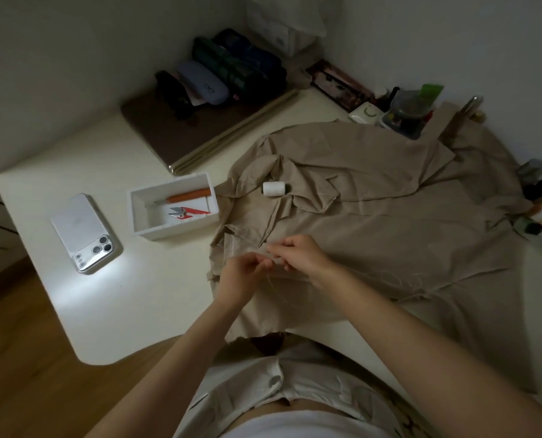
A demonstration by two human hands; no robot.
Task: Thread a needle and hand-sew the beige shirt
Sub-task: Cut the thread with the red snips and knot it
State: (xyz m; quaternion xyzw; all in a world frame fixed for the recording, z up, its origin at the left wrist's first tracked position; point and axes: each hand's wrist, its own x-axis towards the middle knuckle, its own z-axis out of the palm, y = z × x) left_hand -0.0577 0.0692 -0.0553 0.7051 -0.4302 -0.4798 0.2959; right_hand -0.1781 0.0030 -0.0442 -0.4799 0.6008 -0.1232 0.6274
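needle too small to tell, thread (270, 281) faint

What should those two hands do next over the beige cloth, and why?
Probably ease the thread end, pinched by the left hand, toward what the right hand pinches, likely a needle, though it is too small to make out. Both hands meet close together over the beige shirt, loose thread hangs below them, and the white spool lies apart, so threading seems unfinished.
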